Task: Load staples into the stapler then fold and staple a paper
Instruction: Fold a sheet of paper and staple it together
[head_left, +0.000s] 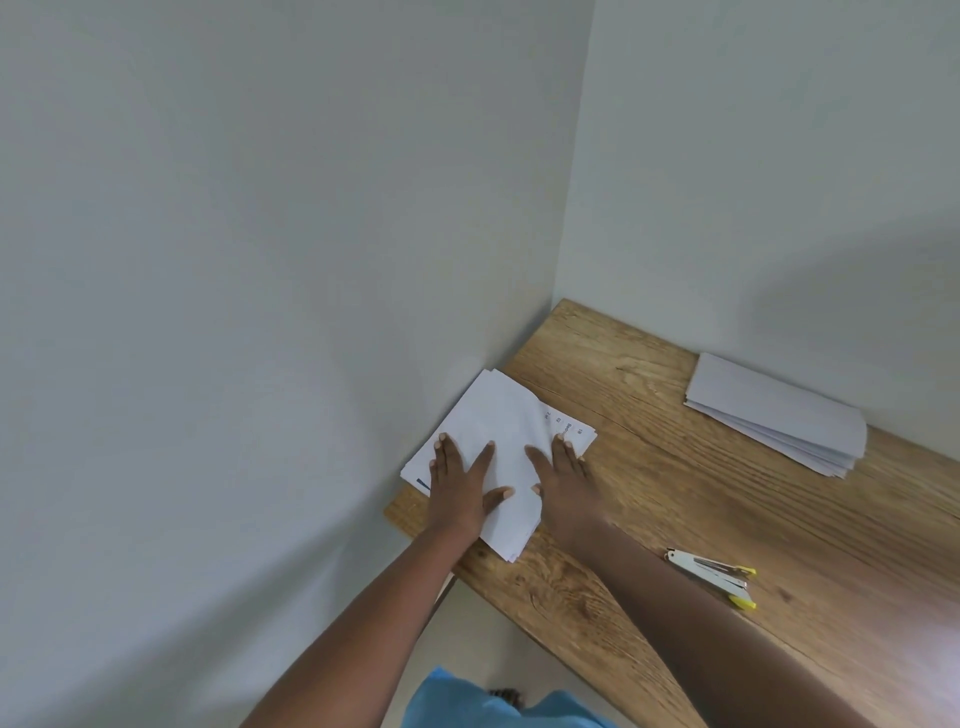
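While both palms lie flat with straight fingers on the folded paper (498, 457) at the table's (649, 493) left edge, I'd sweep my left hand (460, 486) and right hand (563, 480) outward, sharpening the crease before reaching right for the stapler (714, 577).

Folded white paper (506, 421) lies flat by the wall; white-yellow stapler (714, 577) well apart.

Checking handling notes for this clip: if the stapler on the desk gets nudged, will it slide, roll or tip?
The stapler lies flat and long on the smooth wooden desk, so it would probably slide, not roll. It looks slim, so likely light.
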